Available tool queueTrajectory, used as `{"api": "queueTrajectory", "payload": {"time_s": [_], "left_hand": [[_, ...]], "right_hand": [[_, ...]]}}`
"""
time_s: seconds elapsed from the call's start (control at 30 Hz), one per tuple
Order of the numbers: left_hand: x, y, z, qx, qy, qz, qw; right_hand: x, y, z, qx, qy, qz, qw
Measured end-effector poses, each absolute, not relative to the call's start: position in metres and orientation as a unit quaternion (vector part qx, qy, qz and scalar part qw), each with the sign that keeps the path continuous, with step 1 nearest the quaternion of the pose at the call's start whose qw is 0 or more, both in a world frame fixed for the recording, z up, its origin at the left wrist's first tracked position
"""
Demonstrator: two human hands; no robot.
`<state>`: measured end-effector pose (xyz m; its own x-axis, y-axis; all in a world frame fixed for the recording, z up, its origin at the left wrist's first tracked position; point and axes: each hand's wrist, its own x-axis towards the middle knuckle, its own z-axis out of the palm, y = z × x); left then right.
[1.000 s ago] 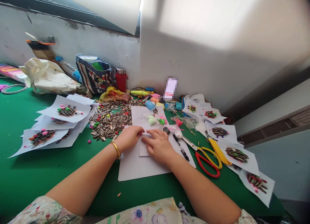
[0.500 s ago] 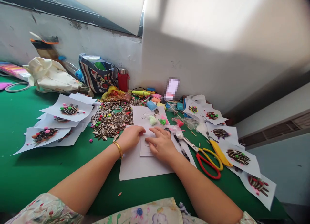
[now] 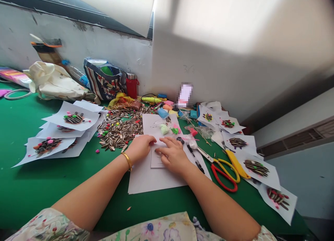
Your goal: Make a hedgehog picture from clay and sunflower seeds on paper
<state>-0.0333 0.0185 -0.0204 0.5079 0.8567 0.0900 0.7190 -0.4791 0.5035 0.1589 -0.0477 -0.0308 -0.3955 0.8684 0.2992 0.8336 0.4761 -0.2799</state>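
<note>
In the head view a small white sheet of paper (image 3: 156,163) lies on larger white paper (image 3: 146,185). My left hand (image 3: 141,149), with a gold bangle at the wrist, rests at the small sheet's left edge, fingers curled together; what is between them, if anything, is hidden. On the sheet's right part lies my right hand (image 3: 173,155), its fingers spread and holding nothing. Faint drawn lines show beside its thumb. Above the hands are pale green clay (image 3: 164,129) and bright green clay (image 3: 174,130). Black pens (image 3: 195,159) lie right of my right hand.
A heap of striped sunflower seeds (image 3: 117,129) spreads to the left. Finished seed pictures (image 3: 60,131) are stacked farther left; more seed pictures (image 3: 257,168) line the right side. Scissors (image 3: 225,175) and a yellow utility knife (image 3: 237,163) lie at right. A red flask (image 3: 132,86) stands behind.
Both hands stay almost where they were on the paper. My right fingers shift very slightly left; the whole view drifts a little.
</note>
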Motion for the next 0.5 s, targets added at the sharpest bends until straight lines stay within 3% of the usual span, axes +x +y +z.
{"api": "queueTrajectory", "payload": {"time_s": [0.5], "left_hand": [[-0.0335,0.0178,-0.0203,0.851,0.464,0.160,0.187]], "right_hand": [[0.1580,-0.0501,-0.0291,-0.497,-0.841,0.067,0.203]]}}
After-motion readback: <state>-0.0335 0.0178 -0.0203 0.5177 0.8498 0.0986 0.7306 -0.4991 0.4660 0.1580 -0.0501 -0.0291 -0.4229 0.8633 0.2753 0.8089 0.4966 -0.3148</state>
